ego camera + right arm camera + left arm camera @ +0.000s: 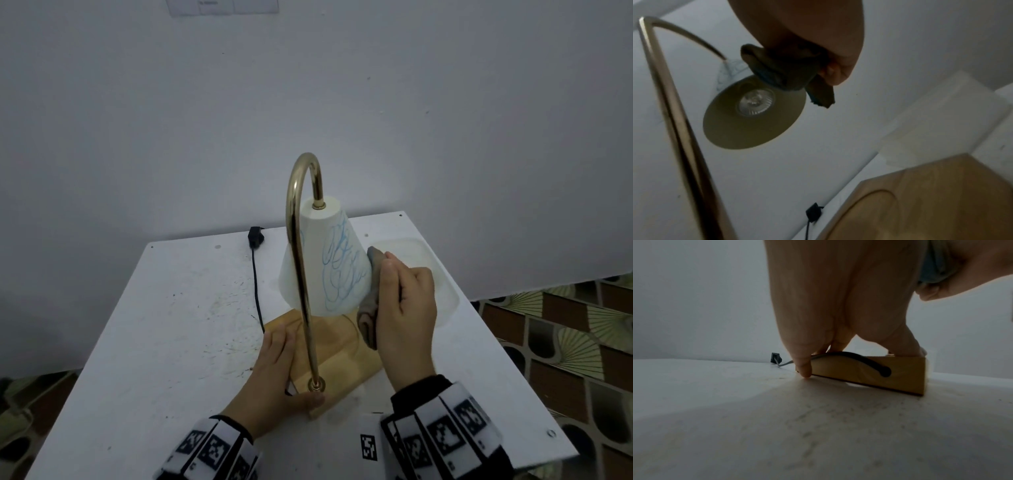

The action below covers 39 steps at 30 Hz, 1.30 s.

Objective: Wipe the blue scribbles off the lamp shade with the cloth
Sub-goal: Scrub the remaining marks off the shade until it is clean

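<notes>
A lamp stands on the table, its white cone shade (308,270) hanging from a curved brass arm (295,219) above a wooden base (346,356). Blue scribbles (342,270) cover the shade's right front. My right hand (406,308) grips a folded grey cloth (371,301) and holds it against the shade's right side. From below, the right wrist view shows the cloth (781,71) at the rim of the shade (735,129). My left hand (274,370) rests flat on the base's left part, thumb along its near edge. The left wrist view shows its fingers (803,366) over the base (900,379).
A black cord with a switch (255,236) runs along the white table (154,325) left of the lamp. A pale translucent tray (438,270) lies behind my right hand. The wall stands close behind the table, and patterned floor (565,342) shows past its right edge.
</notes>
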Motion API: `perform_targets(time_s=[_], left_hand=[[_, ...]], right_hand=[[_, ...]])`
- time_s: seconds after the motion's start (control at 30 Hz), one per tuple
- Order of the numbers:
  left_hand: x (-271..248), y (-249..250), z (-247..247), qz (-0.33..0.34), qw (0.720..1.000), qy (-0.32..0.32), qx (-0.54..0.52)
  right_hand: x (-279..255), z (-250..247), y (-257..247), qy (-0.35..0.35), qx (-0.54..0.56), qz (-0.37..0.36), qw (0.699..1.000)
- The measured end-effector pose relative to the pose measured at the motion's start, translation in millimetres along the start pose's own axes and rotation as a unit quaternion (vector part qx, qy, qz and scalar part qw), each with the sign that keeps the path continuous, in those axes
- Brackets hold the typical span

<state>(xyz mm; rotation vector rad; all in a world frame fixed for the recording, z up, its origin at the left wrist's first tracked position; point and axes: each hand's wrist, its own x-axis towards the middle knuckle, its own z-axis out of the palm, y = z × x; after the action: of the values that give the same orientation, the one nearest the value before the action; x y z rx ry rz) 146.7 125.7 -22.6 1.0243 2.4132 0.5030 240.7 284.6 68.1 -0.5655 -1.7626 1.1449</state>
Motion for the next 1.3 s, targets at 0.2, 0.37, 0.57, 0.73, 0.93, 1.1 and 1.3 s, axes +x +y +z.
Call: perform_targets(time_s=[0.2,0.37,0.57,0.73,0.93,1.1,1.3], left_hand=[[1,-2,2,0.008,1.000,0.011,-0.007],[-1,4,-2,-0.002,1.000,-0.002,-0.001],[-4,6,-5,-0.003,1.000,-0.012,0.000],[-4,5,-4,-0.001,1.000,-0.011,0.002],[-3,6,-3,-0.006,1.000,-0.008,0.011],[-2,7,-4,-0.007,1.000,-0.008,0.016],[-4,9,-6,-0.004,1.000,-0.015,0.011]], right_hand=[[6,-2,-9,0.020,0.085,0.035,0.996],[0,2,-12,-0.051,0.046,-0.030,0.997],[1,-18,1,-0.277,0.082,-0.037,0.957],[9,-16,12,-0.263,0.010,-0.115,0.958],[13,-10,7,-0.208,0.030,-0.123,0.970],[14,-8,7,-0.184,0.092,-0.034,0.978],[4,-6,-2,-0.158,0.120,-0.009,0.980]])
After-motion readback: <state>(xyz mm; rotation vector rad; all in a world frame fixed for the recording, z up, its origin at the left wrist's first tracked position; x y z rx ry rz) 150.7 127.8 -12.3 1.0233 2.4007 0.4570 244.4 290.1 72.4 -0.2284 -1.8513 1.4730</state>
